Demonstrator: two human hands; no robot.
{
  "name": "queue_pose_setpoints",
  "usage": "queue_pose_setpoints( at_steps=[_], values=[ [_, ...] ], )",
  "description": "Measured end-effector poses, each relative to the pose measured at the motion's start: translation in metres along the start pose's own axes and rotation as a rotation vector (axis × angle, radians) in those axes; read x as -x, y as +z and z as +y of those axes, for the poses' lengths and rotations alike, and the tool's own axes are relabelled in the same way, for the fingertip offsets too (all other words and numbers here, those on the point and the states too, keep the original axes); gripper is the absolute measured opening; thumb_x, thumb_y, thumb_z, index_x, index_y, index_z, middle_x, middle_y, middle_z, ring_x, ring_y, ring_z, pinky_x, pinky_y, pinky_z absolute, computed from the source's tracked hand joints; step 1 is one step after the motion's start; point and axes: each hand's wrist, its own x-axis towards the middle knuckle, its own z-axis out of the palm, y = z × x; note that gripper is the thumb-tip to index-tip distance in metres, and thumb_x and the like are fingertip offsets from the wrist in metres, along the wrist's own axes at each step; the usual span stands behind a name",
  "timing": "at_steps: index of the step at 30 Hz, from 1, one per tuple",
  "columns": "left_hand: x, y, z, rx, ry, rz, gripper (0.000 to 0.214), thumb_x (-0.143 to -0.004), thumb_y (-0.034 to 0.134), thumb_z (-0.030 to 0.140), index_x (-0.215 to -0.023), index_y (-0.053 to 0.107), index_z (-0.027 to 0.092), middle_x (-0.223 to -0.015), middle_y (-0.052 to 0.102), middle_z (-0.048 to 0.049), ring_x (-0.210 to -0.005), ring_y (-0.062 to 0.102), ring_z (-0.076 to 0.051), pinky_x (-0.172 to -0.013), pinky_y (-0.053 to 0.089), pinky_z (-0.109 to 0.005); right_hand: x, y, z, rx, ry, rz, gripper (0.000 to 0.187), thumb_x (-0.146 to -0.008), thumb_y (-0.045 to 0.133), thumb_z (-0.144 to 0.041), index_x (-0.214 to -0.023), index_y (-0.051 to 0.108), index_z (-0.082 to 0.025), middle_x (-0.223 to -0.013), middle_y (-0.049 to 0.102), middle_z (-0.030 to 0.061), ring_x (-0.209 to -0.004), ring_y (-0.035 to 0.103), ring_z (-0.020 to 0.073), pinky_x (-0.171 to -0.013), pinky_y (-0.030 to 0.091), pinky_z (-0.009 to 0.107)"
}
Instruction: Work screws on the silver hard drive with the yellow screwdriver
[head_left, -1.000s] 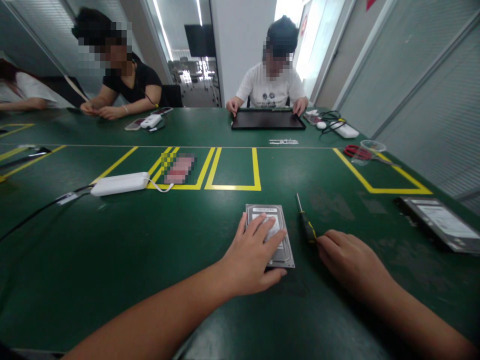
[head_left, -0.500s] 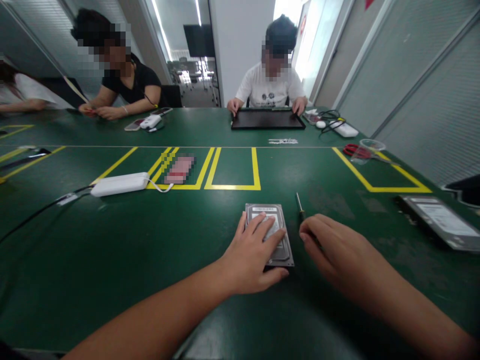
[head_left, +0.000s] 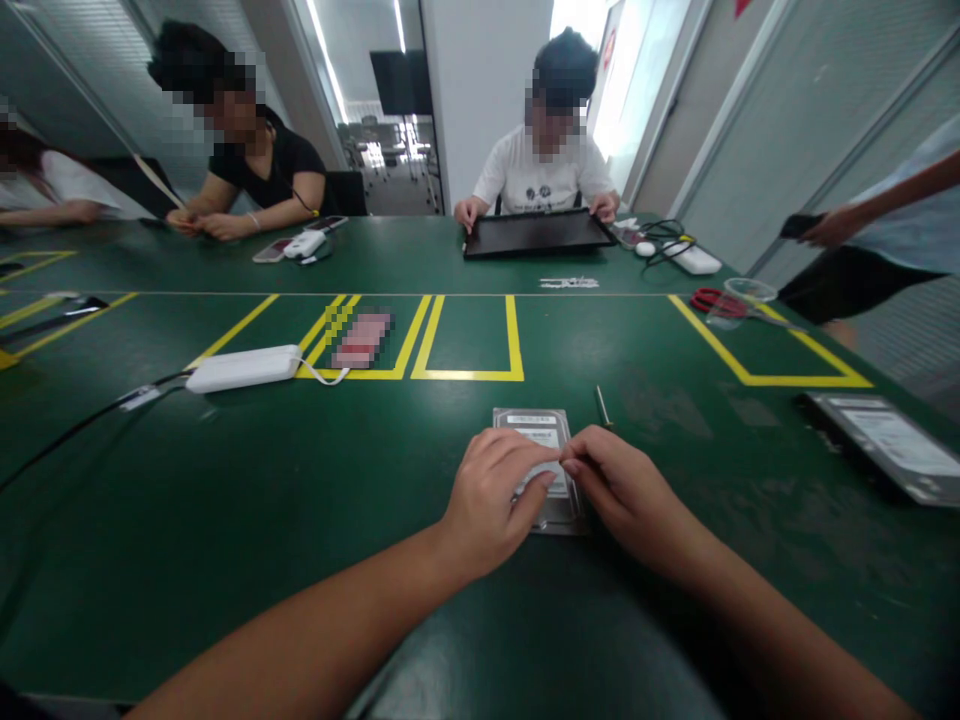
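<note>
A silver hard drive lies flat on the green table in front of me. My left hand rests on its near half with the fingers curled down onto the label. My right hand has come in from the right. Its fingers are pressed together at the drive's right edge, touching my left fingertips, and what they pinch is hidden. A screwdriver lies just right of the drive. Only its metal shaft shows; the handle is under my right hand.
A second hard drive lies at the right edge. A white power strip and yellow tape boxes sit further out, with red scissors and a clear cup. A person opposite holds a black tray. Another person walks by on the right.
My right hand slid left from beside the screwdriver handle to the drive's right edge. My left fingers curled from flat. A person came into view on the right.
</note>
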Motion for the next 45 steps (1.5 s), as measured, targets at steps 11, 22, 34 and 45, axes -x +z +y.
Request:
queue_pose_setpoints(
  at_steps=[11,22,34,45],
  values=[
    [-0.003,0.001,-0.003,0.091,0.134,0.070,0.012,-0.095,0.061,0.016,-0.104,0.068,0.020,-0.093,0.073,-0.0011,-0.088,0.064,-0.015,-0.084,0.051,-0.032,0.002,-0.001,-0.005,-0.190,0.043,-0.032,0.018,-0.100,0.049,-0.028,-0.088,0.059,-0.019,-0.082,0.058,0.0001,-0.075,0.052,0.0115,-0.068,0.039,0.025],
    [-0.001,0.004,-0.002,0.069,0.247,0.121,0.012,-0.093,0.059,0.010,-0.102,0.064,0.016,-0.088,0.069,-0.0034,-0.082,0.060,-0.016,-0.079,0.050,-0.033,0.004,-0.004,-0.018,-0.380,0.169,-0.033,0.021,-0.096,0.055,-0.032,-0.083,0.064,-0.019,-0.080,0.062,-0.0006,-0.075,0.055,0.0112,-0.068,0.041,0.024],
    [0.004,0.007,0.001,-0.048,0.263,0.160,0.012,-0.089,0.057,0.008,-0.099,0.058,0.015,-0.088,0.066,-0.0067,-0.081,0.059,-0.018,-0.077,0.052,-0.037,0.009,0.001,-0.022,-0.555,0.224,-0.079,0.017,-0.096,0.055,-0.034,-0.089,0.061,-0.019,-0.083,0.059,-0.0003,-0.077,0.053,0.0120,-0.071,0.043,0.026],
    [0.007,0.009,0.003,0.022,0.231,0.172,0.012,-0.090,0.056,0.009,-0.101,0.057,0.015,-0.088,0.064,-0.0061,-0.082,0.058,-0.018,-0.075,0.050,-0.035,0.009,0.003,-0.022,-0.502,0.173,-0.066,0.021,-0.100,0.050,-0.035,-0.087,0.056,-0.019,-0.079,0.052,-0.0018,-0.074,0.048,0.0104,-0.066,0.039,0.024]
  ],
)
